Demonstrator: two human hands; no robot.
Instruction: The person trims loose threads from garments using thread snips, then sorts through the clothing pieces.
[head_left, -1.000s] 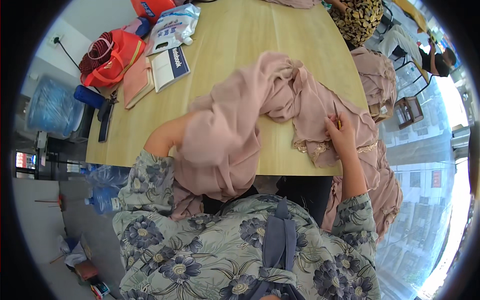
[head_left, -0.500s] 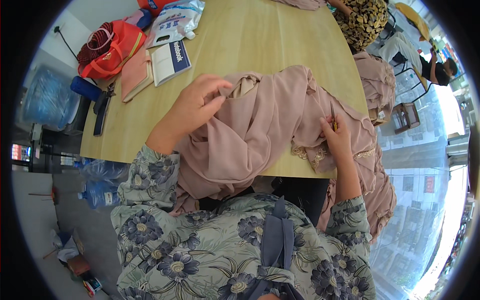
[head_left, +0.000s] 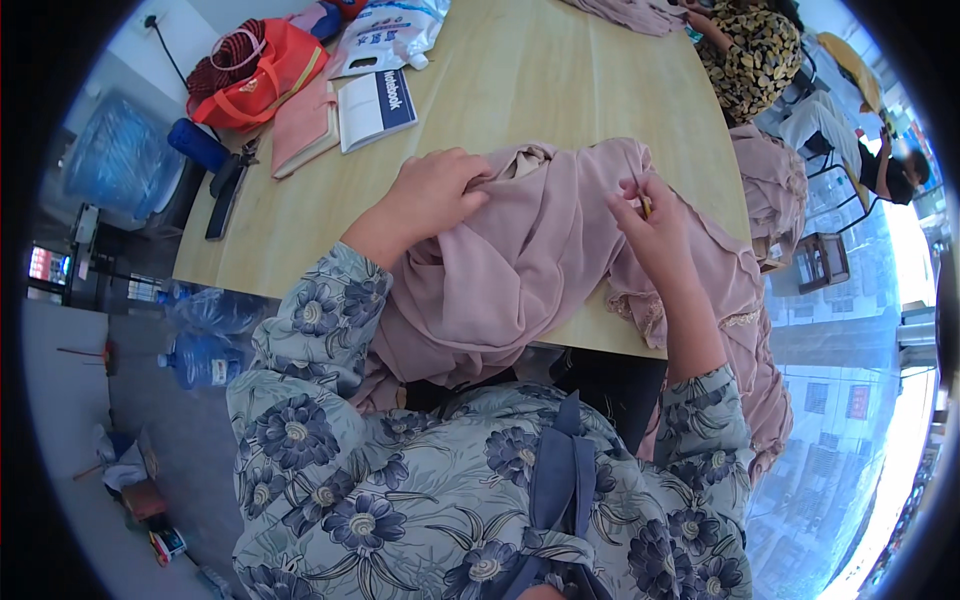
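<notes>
A dusty-pink garment (head_left: 500,270) of thin draped cloth lies bunched over the near part of the table and hangs over its front edge. Gold lace trim runs along part of its hem. My left hand (head_left: 432,195) is closed on the upper left of the cloth, beside an opening that shows a cream lining (head_left: 528,162). In my right hand (head_left: 660,225) is a small pair of scissors (head_left: 645,206) with a yellowish part, its thin blades pointing up and away from me. That hand is over the right part of the garment; my fingers hide most of the scissors.
On the wooden table (head_left: 520,80), a white-and-blue notebook (head_left: 377,108), a pink notebook (head_left: 306,135), a red bag (head_left: 262,90) and a white pouch (head_left: 392,35) lie at far left. Another person (head_left: 750,55) sits at far right, near more pink cloth (head_left: 770,180).
My right hand has risen from the hem with the scissors, up and slightly left. My left hand's fingers have come down and closed on the cloth. The whole view has shifted slightly.
</notes>
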